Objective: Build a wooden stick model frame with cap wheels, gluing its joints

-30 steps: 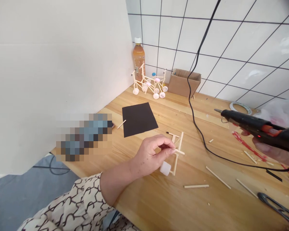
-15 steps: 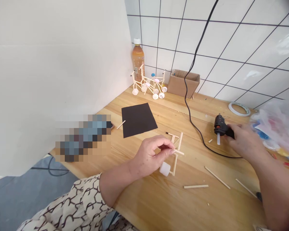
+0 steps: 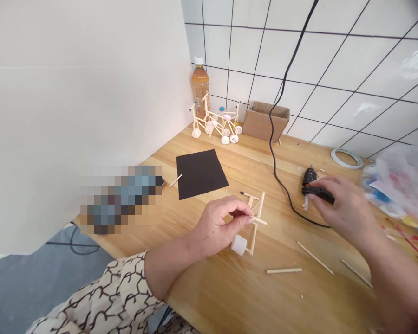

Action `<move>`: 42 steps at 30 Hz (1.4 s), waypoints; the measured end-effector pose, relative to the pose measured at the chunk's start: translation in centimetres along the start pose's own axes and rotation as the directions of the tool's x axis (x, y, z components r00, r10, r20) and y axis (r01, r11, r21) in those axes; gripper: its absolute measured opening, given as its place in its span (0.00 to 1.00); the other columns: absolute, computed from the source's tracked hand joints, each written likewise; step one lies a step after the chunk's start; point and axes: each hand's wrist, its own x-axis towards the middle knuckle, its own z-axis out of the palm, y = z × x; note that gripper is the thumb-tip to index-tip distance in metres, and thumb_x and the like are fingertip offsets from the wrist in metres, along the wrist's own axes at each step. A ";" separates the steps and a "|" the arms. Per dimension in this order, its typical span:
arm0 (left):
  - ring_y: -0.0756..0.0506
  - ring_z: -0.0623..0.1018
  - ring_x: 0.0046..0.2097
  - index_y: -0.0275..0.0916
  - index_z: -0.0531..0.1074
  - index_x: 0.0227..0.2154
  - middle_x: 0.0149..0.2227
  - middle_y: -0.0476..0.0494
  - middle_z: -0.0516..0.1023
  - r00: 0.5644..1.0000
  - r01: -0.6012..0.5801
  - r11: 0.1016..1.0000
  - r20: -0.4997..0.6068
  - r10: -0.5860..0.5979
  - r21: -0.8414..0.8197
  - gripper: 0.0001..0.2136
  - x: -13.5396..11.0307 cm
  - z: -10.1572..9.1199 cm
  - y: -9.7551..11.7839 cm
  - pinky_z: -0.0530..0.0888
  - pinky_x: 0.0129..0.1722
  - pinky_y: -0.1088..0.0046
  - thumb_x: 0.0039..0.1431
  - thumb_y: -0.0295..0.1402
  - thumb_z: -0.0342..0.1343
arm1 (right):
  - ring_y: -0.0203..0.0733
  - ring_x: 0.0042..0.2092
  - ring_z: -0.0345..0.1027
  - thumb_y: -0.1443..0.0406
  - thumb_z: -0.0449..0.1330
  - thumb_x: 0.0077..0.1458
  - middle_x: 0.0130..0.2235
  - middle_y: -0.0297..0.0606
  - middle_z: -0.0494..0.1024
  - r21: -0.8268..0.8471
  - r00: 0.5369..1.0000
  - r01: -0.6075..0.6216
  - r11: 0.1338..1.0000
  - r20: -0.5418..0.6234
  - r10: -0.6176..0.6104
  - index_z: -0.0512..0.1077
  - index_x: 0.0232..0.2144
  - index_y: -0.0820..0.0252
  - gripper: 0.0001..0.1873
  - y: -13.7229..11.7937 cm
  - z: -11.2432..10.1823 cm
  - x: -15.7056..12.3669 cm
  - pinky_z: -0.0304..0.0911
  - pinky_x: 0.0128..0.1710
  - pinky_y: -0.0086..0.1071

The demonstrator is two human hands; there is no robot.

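Note:
My left hand [image 3: 223, 222] pinches a small wooden-stick frame [image 3: 253, 236] between thumb and fingertips, low over the table. A white bottle cap [image 3: 238, 245] is fixed to the frame's near end, and a short crossbar with a dark tip [image 3: 249, 195] sits at its far end. To the right, my right hand [image 3: 344, 208] is closed around the handle of a black glue gun [image 3: 310, 178], from which a clear glue stick [image 3: 306, 202] pokes out. Loose wooden sticks [image 3: 284, 270] lie on the table between and below the hands.
Finished-looking stick bicycles [image 3: 216, 123] stand at the back by a drink bottle [image 3: 200, 88]. Also on the table are a cardboard box [image 3: 266, 121], a black sheet [image 3: 201, 174], a tape roll [image 3: 346, 158] and plastic bags [image 3: 404, 181]. A black cord [image 3: 275, 157] hangs across the tabletop.
My right hand has moved left with the glue gun, which comes slightly nearer to the stick frame. My left hand stays in place, still pinching the frame.

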 end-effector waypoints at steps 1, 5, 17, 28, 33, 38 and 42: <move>0.51 0.73 0.30 0.34 0.73 0.27 0.27 0.46 0.76 1.000 0.001 1.000 0.002 -0.001 0.003 0.02 0.0 0.0 0.0 0.71 0.31 0.76 0.54 0.24 0.57 | 0.45 0.41 0.69 0.60 0.53 0.53 0.37 0.40 0.75 0.077 0.998 0.053 0.996 0.020 -0.055 0.69 0.33 0.54 0.08 -1.4 -0.5 -0.3 0.63 0.42 0.38; 0.51 0.73 0.30 0.34 0.72 0.27 0.27 0.46 0.75 1.000 0.000 1.000 -0.002 0.000 0.003 0.02 0.0 0.0 0.1 0.71 0.31 0.77 0.54 0.25 0.57 | 0.41 0.38 0.70 0.60 0.55 0.55 0.35 0.34 0.75 0.488 0.965 0.080 0.869 0.182 -0.191 0.68 0.31 0.52 0.05 -6.7 -2.1 -1.6 0.65 0.38 0.35; 0.52 0.73 0.30 0.33 0.72 0.27 0.27 0.46 0.75 1.000 0.005 1.000 0.007 -0.006 0.023 0.01 0.0 0.0 0.4 0.70 0.31 0.78 0.53 0.24 0.57 | 0.35 0.33 0.66 0.62 0.54 0.57 0.29 0.31 0.71 0.664 0.940 -0.009 0.748 0.261 -0.220 0.66 0.28 0.56 0.07 -9.6 -1.8 -2.6 0.62 0.34 0.30; 0.51 0.73 0.30 0.34 0.72 0.27 0.27 0.47 0.75 1.000 0.017 0.999 0.009 -0.017 0.043 0.02 0.0 0.0 0.3 0.71 0.30 0.77 0.54 0.26 0.57 | 0.35 0.31 0.64 0.61 0.51 0.59 0.27 0.31 0.69 0.681 0.946 -0.006 0.732 0.242 -0.218 0.64 0.25 0.56 0.11 -10.0 -1.6 -2.7 0.60 0.33 0.30; 0.52 0.73 0.30 0.34 0.72 0.28 0.27 0.47 0.75 1.000 0.010 0.999 0.004 -0.010 0.046 0.02 0.1 0.0 0.4 0.71 0.30 0.78 0.54 0.26 0.57 | 0.34 0.31 0.63 0.61 0.51 0.60 0.27 0.31 0.69 0.691 0.944 -0.009 0.723 0.245 -0.222 0.65 0.25 0.56 0.12 -10.0 -1.7 -2.7 0.59 0.33 0.30; 0.52 0.73 0.30 0.34 0.72 0.28 0.27 0.46 0.76 1.000 0.016 0.999 0.008 -0.016 0.051 0.02 0.0 0.0 0.3 0.71 0.31 0.78 0.55 0.26 0.57 | 0.35 0.31 0.63 0.60 0.51 0.60 0.27 0.31 0.69 0.691 0.940 -0.020 0.723 0.258 -0.221 0.64 0.25 0.57 0.12 -10.0 -1.7 -2.7 0.59 0.33 0.30; 0.52 0.73 0.30 0.34 0.72 0.28 0.27 0.47 0.75 1.000 0.014 0.999 0.009 -0.015 0.046 0.02 0.1 0.0 0.3 0.70 0.30 0.79 0.55 0.26 0.57 | 0.34 0.30 0.62 0.60 0.51 0.60 0.27 0.31 0.68 0.702 0.940 -0.027 0.711 0.260 -0.221 0.64 0.25 0.57 0.12 -10.0 -1.6 -2.6 0.58 0.34 0.30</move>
